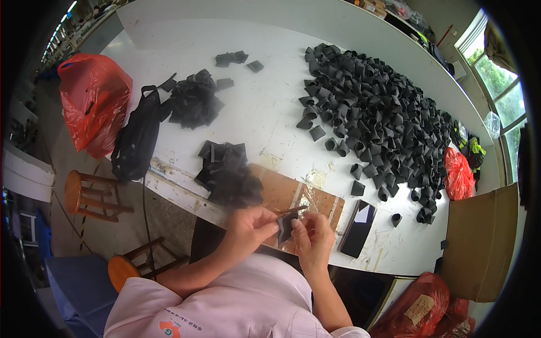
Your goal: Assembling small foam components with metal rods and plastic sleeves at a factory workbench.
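Close to my body, at the table's near edge, my left hand [255,226] and my right hand [313,234] pinch a small black fabric piece [287,227] between them. Just above my fingertips shows a thin, dark, pointed tool [294,209]; its kind and which hand bears it I cannot make out. Under the hands lies a brown board [276,186] with clear tape across it. To the left of the board, partly over it, is a heap of flat black pieces [228,174], and another heap of them [195,100] sits farther off.
A large pile of folded black pieces [377,107] covers the right of the white table [248,107]. A smartphone [358,230] lies right of my hands. A black bag [137,138] and red plastic bag [94,104] are at left, wooden stools [73,192] below. A cardboard sheet [482,242] stands at right.
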{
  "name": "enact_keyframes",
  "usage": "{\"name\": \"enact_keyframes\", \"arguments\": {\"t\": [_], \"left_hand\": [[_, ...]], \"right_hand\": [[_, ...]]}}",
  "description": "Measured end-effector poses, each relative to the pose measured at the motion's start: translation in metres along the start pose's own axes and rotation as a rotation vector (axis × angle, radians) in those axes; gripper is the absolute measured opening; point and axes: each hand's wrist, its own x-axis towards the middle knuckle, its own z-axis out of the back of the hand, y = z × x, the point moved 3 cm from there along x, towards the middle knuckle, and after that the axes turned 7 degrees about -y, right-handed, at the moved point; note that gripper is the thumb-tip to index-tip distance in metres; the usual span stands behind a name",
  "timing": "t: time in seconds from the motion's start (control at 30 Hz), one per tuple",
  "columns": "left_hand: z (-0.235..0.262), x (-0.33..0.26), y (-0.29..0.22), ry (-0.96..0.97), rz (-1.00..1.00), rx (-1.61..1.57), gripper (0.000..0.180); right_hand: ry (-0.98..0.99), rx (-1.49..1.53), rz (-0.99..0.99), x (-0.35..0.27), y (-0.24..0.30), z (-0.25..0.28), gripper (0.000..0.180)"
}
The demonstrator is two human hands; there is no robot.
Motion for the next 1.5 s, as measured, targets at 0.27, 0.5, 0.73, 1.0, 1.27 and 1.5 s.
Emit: {"name": "enact_keyframes", "arguments": {"t": [0.27,0.5,0.73,1.0,1.27,1.5], "left_hand": [[-0.018,-0.011,-0.013,-0.208,-0.629,0.476,0.005],[-0.007,-0.003,-0.031,-0.272,-0.045,-0.153,0.014],[-0.014,-0.003,-0.028,-0.104,-0.23,-0.149,0.021],[-0.02,-0.001,-0.054,0.182,0.078,-0.701,0.023],[-0.019,0.007,-0.052,0.262,0.244,-0.681,0.019],[-0.016,0.012,-0.047,0.313,0.415,-0.958,0.02]], "right_hand": [[-0.059,-0.261,0.595,-0.011,0.034,-0.013,0.016],[-0.241,-0.482,0.779,-0.007,0.027,-0.018,0.014],[0.386,1.091,-0.466,-0.007,0.009,-0.021,0.007],[0.292,0.517,-0.119,0.007,0.065,0.0,0.021],[0.461,0.649,-0.143,0.031,0.048,-0.01,0.019],[0.52,0.671,-0.186,0.037,0.052,-0.007,0.021]]}}
